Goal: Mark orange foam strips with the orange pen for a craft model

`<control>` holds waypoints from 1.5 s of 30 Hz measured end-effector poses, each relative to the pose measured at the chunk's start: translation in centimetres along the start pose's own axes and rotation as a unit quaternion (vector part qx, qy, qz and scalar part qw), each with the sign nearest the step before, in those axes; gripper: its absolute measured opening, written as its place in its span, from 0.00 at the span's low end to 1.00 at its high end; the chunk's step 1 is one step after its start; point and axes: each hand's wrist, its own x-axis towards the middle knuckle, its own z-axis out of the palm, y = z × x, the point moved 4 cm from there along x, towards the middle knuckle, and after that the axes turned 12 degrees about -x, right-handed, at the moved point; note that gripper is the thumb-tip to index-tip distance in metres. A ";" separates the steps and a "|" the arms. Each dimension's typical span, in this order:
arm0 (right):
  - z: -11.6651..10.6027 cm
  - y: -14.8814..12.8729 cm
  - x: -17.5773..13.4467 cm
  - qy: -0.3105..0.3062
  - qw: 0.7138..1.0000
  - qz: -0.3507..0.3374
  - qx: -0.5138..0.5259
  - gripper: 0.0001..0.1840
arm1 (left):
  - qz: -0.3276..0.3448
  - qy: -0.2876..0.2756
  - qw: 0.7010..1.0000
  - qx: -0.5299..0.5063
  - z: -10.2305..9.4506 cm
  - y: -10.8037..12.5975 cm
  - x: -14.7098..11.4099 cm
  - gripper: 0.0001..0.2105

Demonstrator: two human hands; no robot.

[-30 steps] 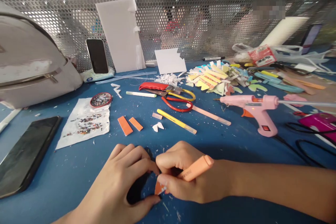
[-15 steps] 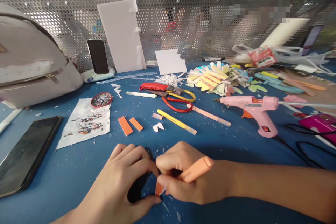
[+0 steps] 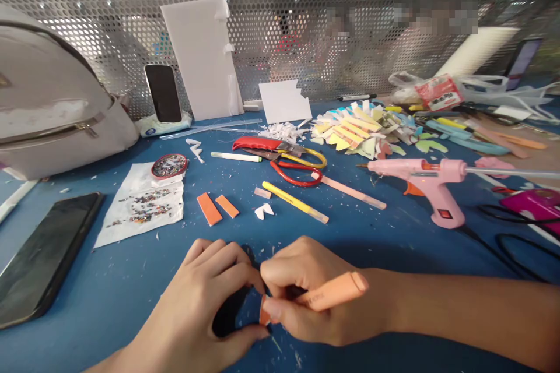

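Observation:
In my right hand [image 3: 306, 291] is an orange marker [image 3: 335, 292], gripped like a pen with its blunt end pointing up and right. Its tip is hidden behind my fingers, at a small orange piece [image 3: 263, 312]. My left hand [image 3: 214, 297] arches over the table, thumb and index finger at opposite ends of that piece, steadying it. Beyond my hands lie two orange strips [image 3: 209, 210], a small white cut piece [image 3: 263, 211], a yellow marker [image 3: 295, 202], and a pale orange marker [image 3: 350, 191] with its cap [image 3: 262, 192] apart.
Red-handled scissors [image 3: 301, 172] and a red cutter [image 3: 258, 143] lie mid-table before a heap of paper scraps [image 3: 350, 128]. A pink glue gun [image 3: 437, 178] is at right. At left are a phone [image 3: 48, 256], beads on white paper [image 3: 146, 204] and a grey backpack [image 3: 56, 105].
The marker has tipped lower, its blunt end shifting right and down. My right thumb has moved slightly left over the orange piece. My left hand stays in place.

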 end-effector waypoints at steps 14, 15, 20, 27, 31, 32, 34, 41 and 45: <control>0.0 0.1 0.0 0.009 1.000 0.008 0.007 0.17 | 0.006 0.004 1.000 0.006 0.2 -0.2 0.0 0.16; 0.0 0.1 0.0 0.006 1.000 0.008 0.004 0.17 | 0.007 0.004 1.000 0.007 0.2 -0.2 -0.1 0.16; 0.0 0.2 0.0 0.010 1.000 0.012 0.017 0.17 | 0.020 0.003 1.000 0.015 0.2 -0.2 0.0 0.12; -0.2 0.2 0.0 0.006 0.999 0.014 0.045 0.18 | 0.029 0.007 0.999 0.031 0.2 -0.1 -0.1 0.12; -0.1 0.2 0.1 -0.001 0.999 0.011 0.052 0.18 | 0.031 0.005 0.999 0.029 0.2 -0.2 -0.1 0.12; -0.2 0.2 0.1 0.002 0.999 0.015 0.053 0.18 | 0.031 0.004 0.999 0.027 0.2 -0.2 -0.1 0.11; -0.2 0.3 0.1 0.000 0.998 0.021 0.051 0.18 | 0.031 0.005 0.999 0.023 0.2 -0.3 -0.1 0.11; 0.0 0.5 0.0 -0.011 0.998 0.019 0.064 0.20 | 0.028 0.014 0.999 0.011 0.2 -0.2 -0.1 0.12; 0.0 0.7 0.0 -0.008 0.996 0.028 0.083 0.19 | 0.031 0.012 0.999 0.006 0.3 -0.3 -0.4 0.12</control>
